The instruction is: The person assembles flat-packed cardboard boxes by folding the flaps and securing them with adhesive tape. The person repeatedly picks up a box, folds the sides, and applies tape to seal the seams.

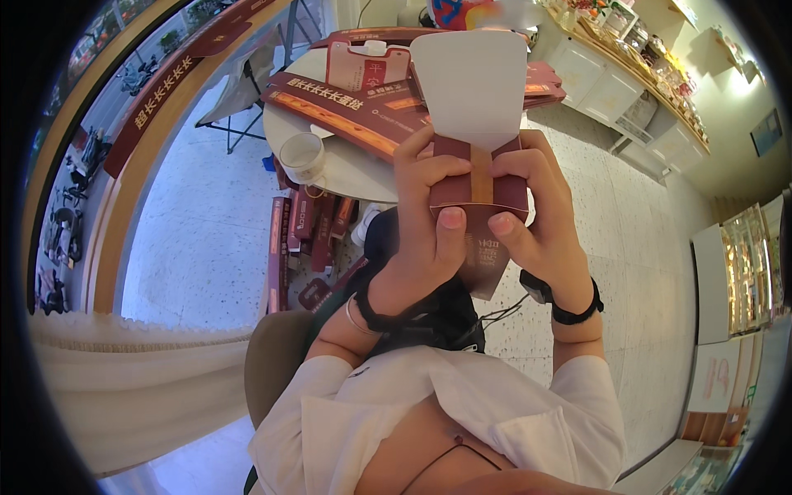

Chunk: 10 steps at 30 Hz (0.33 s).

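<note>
Between my two hands is a maroon cardboard box (481, 191) with a tan stripe down its middle. Its wide flap (470, 82) stands raised at the far end, showing a plain white inside. My left hand (425, 210) grips the box's left side, index finger bent over the top and thumb at the near edge. On the opposite side my right hand (551, 210) mirrors that hold, fingers curled over and thumb against the near edge. Below the thumbs, a printed maroon panel hangs toward my lap. The box's underside is hidden.
A round white table (363, 175) ahead carries flat maroon printed cartons (355, 107), a red-and-white package (363, 66) and a white cup (303, 157). More maroon boxes (301, 227) stand beneath it. A folding chair (235, 99) is at left; white cabinets (606, 87) line the back right.
</note>
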{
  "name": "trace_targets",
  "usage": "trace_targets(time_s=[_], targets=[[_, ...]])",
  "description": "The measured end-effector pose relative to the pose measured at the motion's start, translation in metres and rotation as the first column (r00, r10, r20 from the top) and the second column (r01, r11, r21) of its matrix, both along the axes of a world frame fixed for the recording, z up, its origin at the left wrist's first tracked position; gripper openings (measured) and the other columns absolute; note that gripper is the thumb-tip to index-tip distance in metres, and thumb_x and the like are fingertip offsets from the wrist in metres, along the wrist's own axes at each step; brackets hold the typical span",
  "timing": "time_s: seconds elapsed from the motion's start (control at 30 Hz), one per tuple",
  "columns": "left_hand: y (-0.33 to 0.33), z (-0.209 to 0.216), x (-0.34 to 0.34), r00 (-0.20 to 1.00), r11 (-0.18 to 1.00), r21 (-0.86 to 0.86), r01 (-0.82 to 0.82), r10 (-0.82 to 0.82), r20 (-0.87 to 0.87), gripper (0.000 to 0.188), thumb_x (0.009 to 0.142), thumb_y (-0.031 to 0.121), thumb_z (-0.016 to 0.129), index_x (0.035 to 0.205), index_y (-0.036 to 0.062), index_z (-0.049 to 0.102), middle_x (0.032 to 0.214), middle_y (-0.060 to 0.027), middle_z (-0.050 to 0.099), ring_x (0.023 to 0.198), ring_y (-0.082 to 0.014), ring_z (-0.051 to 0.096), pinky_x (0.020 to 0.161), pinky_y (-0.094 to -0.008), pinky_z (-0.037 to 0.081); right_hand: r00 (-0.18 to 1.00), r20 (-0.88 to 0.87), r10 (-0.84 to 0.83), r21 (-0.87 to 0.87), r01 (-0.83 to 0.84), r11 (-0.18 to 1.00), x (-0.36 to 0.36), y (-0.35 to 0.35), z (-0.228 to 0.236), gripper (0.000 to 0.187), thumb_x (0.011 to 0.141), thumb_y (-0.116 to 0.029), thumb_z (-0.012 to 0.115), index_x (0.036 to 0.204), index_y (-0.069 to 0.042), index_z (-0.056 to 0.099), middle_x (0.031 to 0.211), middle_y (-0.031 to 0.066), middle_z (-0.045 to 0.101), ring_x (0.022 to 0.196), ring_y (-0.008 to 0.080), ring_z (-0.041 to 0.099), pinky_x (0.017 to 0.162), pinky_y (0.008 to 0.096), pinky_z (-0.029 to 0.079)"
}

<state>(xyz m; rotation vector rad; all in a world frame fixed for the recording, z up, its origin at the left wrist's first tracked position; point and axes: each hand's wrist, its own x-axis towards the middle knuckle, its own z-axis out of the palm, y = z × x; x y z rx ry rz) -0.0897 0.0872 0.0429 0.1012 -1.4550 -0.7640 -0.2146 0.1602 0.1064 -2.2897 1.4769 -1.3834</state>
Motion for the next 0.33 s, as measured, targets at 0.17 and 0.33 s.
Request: trace_targets(time_s=[0.17, 0.33], targets=[[-0.001, -0.003, -0.004, 0.999, 1.0, -0.024, -0.011, 0.011, 0.03, 0.049, 0.096, 0.046, 0.042, 0.115, 0.0011, 0.047, 0.127, -0.0225, 0.037, 0.108, -0.0295, 0.047, 0.093, -0.0404, 0.039, 0.963, 0.237, 0.131, -0.237, -0.073, 0.969, -0.014, -0.007, 0.01, 0.071, 0.087, -0.053, 0.056, 0.132, -0.001, 0.039, 0.132, 0.0167, 0.047, 0.118, 0.0286, 0.05, 0.097, 0.042, 0.041], [0.002, 0.001, -0.006, 0.978, 0.996, -0.087, 0.003, 0.015, 0.21, 0.05, 0.093, 0.045, 0.049, 0.12, 0.0027, 0.048, 0.131, -0.0237, 0.037, 0.111, -0.0321, 0.047, 0.094, -0.0418, 0.039, 0.928, 0.37, -0.046, -0.006, 0.052, 0.999, -0.019, -0.019, 0.047, 0.106, 0.076, -0.086, 0.022, 0.145, -0.005, 0.021, 0.13, 0.0249, 0.05, 0.115, 0.0353, 0.055, 0.099, 0.0456, 0.042]])
